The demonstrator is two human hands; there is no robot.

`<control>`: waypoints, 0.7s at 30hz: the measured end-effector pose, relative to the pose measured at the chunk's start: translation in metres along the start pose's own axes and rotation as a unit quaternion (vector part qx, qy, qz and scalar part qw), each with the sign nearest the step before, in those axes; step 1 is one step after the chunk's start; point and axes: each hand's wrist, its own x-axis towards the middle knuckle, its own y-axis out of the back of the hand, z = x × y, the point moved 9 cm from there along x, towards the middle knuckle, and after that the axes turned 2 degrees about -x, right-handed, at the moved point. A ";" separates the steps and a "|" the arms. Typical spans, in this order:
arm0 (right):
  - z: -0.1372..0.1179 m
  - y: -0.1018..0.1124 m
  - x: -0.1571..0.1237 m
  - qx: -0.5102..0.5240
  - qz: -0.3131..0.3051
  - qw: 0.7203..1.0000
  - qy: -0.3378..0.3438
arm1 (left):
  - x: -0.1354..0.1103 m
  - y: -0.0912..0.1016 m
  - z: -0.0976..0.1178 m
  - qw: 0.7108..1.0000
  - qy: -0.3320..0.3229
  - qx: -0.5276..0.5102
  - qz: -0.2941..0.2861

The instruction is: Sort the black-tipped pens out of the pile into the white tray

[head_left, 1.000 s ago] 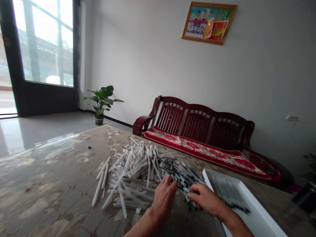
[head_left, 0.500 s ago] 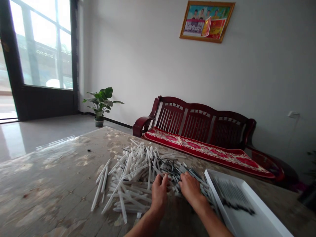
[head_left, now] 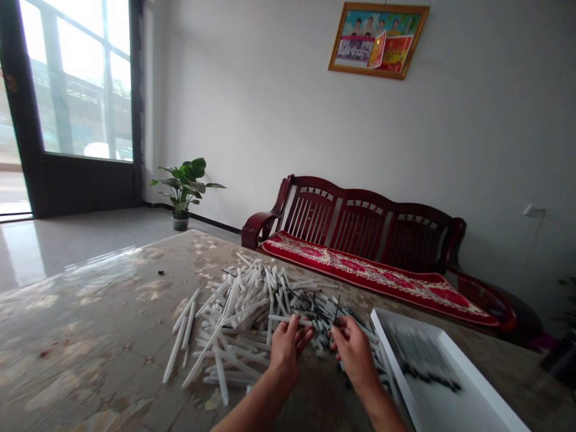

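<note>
A loose heap of white plastic sticks (head_left: 238,336) lies on the tabletop, and many of those toward the right have black parts (head_left: 321,321). My left hand (head_left: 287,351) is at the heap's near edge with its fingers apart. Its fingertips are against a single white stick (head_left: 290,320) that lies across them. My right hand (head_left: 353,354) is just to the right, pinching a thin dark stick (head_left: 336,310) upright between its fingers. The lower end of that stick is hidden by the fingers.
A white tray (head_left: 390,360) at the right holds rows of sticks with dark ends. The heap reaches almost to its left rim. The table has a glossy marbled top (head_left: 90,324). Behind it stand a dark red wooden bench (head_left: 360,228) and a potted plant (head_left: 182,192).
My hands have drawn back slightly from the heap and their fingers have spread. My right hand now shows a thin dark stick standing up from its fingers. The tray and heap look about the same.
</note>
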 end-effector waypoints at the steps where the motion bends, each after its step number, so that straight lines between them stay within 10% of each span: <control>1: 0.002 -0.001 -0.003 0.056 0.010 0.998 -0.006 | -0.001 -0.001 0.000 1.000 0.003 -0.001 0.000; 5: 0.000 -0.001 -0.011 0.147 0.046 0.988 0.006 | -0.006 -0.003 -0.004 1.000 0.016 -0.009 -0.005; 21: -0.010 0.019 -0.027 -0.104 0.070 0.982 0.142 | -0.001 -0.004 0.010 0.999 -0.008 -0.030 -0.011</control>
